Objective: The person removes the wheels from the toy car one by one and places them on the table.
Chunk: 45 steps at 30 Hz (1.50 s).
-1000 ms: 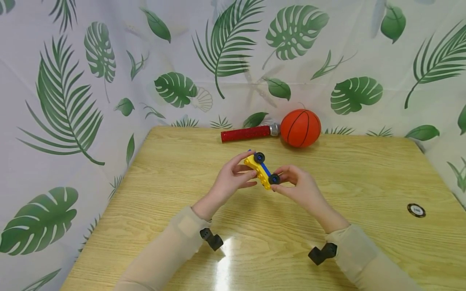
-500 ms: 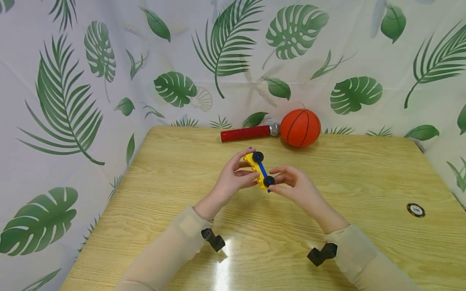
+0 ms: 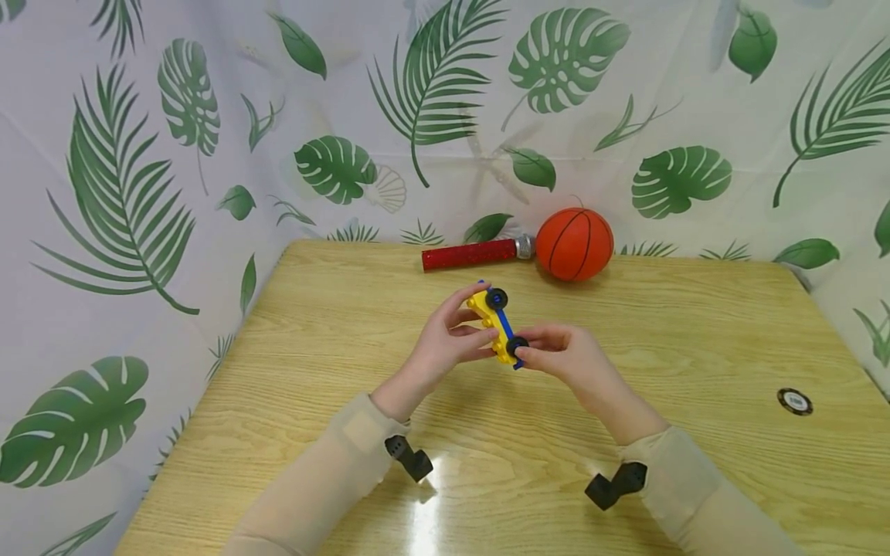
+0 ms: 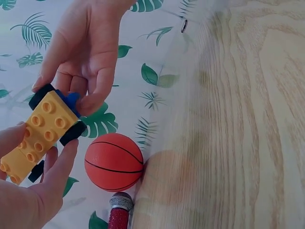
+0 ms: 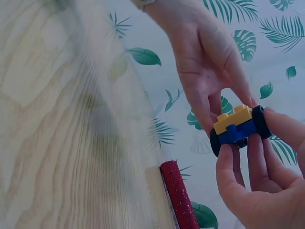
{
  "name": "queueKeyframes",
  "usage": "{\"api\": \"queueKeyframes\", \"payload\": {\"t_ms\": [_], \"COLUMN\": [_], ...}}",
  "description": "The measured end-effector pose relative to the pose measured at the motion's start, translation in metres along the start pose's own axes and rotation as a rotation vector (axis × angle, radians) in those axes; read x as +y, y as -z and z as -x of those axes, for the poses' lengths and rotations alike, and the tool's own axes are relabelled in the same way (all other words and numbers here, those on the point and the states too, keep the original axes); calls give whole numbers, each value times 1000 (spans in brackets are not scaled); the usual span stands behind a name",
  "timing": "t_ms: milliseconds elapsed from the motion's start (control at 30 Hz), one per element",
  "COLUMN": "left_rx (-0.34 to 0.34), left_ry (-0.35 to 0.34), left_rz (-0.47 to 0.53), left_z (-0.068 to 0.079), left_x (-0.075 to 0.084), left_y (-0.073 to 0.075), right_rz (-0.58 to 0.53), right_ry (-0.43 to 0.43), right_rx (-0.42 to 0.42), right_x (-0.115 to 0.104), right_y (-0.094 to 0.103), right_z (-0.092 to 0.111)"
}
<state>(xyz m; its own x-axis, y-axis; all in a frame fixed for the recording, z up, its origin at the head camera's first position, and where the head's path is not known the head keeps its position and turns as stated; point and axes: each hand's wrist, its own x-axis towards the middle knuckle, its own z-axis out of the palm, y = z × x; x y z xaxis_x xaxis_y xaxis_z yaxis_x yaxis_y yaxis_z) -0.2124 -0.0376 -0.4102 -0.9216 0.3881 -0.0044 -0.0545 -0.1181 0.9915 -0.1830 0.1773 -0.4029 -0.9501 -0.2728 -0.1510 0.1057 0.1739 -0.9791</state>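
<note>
A small toy car (image 3: pixel 505 324) with a yellow studded top, a blue base and black wheels is held tilted above the table. My left hand (image 3: pixel 441 336) grips its sides, fingers and thumb curled round it. At the car's near end, my right hand (image 3: pixel 580 361) pinches around a black wheel (image 3: pixel 517 346). In the left wrist view the yellow studs (image 4: pixel 48 119) face the camera. The right wrist view gives the end of the car (image 5: pixel 236 125), with a blue tab between two wheels and right-hand fingers along both sides.
Behind the hands, a red glitter microphone (image 3: pixel 469 255) lies against an orange toy basketball (image 3: pixel 574 244). A round black-rimmed chip (image 3: pixel 795 401) lies at the right on the wooden table (image 3: pixel 313 324). A leaf-printed cloth (image 3: pixel 431 93) hangs along the back and left.
My right hand's fingers have closed in on the wheel at the car's near end. The car has turned slightly more upright; the left hand has kept its grip.
</note>
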Motion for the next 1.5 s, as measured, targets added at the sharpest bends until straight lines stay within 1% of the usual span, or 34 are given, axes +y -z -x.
{"api": "queueKeyframes", "payload": {"t_ms": [200, 367, 700, 933, 1167, 1300, 1500], "left_rx": [0, 16, 36, 73, 78, 85, 127], "left_ry": [22, 40, 83, 96, 111, 115, 129], "left_rz": [63, 83, 172, 169, 187, 161, 144], "left_z": [-2, -1, 0, 1, 2, 1, 1], "left_x": [-1, 0, 1, 0, -1, -1, -3], "left_y": [-1, -2, -4, -6, -8, -10, -13], "right_rz": [-56, -52, -70, -106, -118, -139, -98], "right_ry": [-17, -49, -90, -117, -129, -112, -69], "right_rx": [-3, 13, 20, 11, 24, 42, 62], "right_x": [-3, -4, -7, -6, -5, -5, -6], "right_y": [-1, -1, -3, -3, -4, -7, -12], "right_z": [2, 2, 3, 4, 5, 6, 7]}}
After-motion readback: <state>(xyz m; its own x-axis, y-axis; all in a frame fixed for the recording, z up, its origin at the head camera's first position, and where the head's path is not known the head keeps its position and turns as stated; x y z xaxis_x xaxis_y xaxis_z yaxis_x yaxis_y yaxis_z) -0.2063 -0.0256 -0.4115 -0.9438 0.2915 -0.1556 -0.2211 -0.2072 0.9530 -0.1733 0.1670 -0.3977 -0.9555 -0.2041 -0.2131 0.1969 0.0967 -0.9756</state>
